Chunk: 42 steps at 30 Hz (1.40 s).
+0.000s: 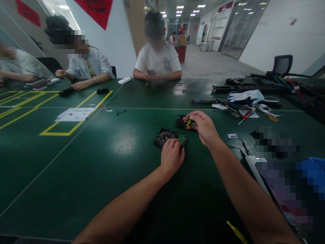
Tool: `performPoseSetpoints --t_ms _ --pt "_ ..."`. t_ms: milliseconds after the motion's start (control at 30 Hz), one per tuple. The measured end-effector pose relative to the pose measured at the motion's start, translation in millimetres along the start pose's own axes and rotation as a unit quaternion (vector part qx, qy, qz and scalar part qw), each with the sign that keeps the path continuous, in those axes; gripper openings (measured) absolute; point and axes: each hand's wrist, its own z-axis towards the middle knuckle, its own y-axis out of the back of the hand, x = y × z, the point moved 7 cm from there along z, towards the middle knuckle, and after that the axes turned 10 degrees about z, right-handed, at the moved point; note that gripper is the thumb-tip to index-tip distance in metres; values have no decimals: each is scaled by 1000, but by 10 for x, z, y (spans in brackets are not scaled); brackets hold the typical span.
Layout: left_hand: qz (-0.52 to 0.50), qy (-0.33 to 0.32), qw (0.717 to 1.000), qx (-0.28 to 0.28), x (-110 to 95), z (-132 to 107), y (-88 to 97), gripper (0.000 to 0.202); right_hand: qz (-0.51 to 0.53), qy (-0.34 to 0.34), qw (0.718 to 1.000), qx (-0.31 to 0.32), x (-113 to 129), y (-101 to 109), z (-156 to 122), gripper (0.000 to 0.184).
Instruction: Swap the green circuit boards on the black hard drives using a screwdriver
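left hand (172,156) rests, grip unclear, on a flat black-and-green hard drive (165,136); right hand (205,128) pinches a yellow-and-black handle (189,122).

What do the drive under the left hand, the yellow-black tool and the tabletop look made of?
Drive: probably metal, dark satin with raised shapes; green circuit board at one end. Tool: likely plastic, bright yellow, finish unclear. Tabletop: smooth semi-gloss green, perhaps laminate, given blurred reflections.

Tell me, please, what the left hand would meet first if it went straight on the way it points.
The larger hard drive, over which the left hand has its fingers; beyond it, perhaps the smaller black device, though depth is unclear.
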Motion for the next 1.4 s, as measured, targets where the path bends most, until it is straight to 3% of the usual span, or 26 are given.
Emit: performPoseSetpoints --t_ms 367,600,1033,1400 --pt "0 2 1000 0 16 3 -11 12 28 -23 999 33 11 -67 -49 19" --pt "4 2 1000 4 9 6 0 12 11 -15 1000 -7 0 11 -7 9" --pt "2 1 1000 1 20 1 -13 14 14 -32 998 49 -8 -83 -28 9" --pt "-5 -1 1000 -10 28 -1 -35 14 -8 -41 999 32 -30 -69 -38 11"
